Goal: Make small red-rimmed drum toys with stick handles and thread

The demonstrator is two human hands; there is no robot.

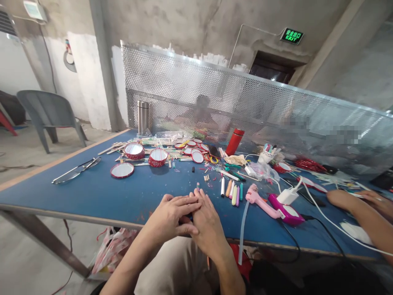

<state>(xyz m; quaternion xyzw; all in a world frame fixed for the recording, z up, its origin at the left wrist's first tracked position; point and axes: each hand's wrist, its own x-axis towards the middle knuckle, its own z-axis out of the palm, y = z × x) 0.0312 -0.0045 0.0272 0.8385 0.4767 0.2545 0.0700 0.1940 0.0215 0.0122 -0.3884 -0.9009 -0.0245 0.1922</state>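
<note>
My left hand lies over the back of my right hand, its fingers stretched out and touching it. The fingers of my right hand are straight and rest at the near part of the blue table. A small greyish-pink piece shows at its fingertips; its kind is unclear. Below the right hand, a thin orange-brown stick sticks out, mostly hidden. Just to the right, several coloured markers lie in a row beside a pink hot glue gun with a glue stick hanging from it.
Round red-rimmed pieces lie left and centre among loose wooden sticks. Eyeglasses are at the left. A red bottle stands by the perforated metal screen. White cables cross a magenta power socket. A co-worker's arm reaches in at right.
</note>
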